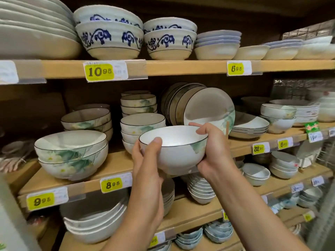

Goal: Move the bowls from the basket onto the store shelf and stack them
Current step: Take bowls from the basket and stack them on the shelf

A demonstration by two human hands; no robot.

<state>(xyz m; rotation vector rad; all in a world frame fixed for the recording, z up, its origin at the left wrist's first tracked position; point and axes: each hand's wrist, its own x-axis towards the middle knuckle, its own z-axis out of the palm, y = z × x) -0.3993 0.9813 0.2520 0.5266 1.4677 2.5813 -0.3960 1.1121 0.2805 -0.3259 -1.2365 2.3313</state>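
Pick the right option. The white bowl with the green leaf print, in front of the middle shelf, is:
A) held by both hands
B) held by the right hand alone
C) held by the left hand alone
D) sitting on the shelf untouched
A: the left hand and the right hand each clasp one side of the bowl.

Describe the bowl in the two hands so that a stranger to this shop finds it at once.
Find the wooden shelf whose edge bears the yellow 8.95 price tag. In front of it, a left hand and a right hand hold one white bowl. Unlike its stacked neighbours, it is single and held in the air.
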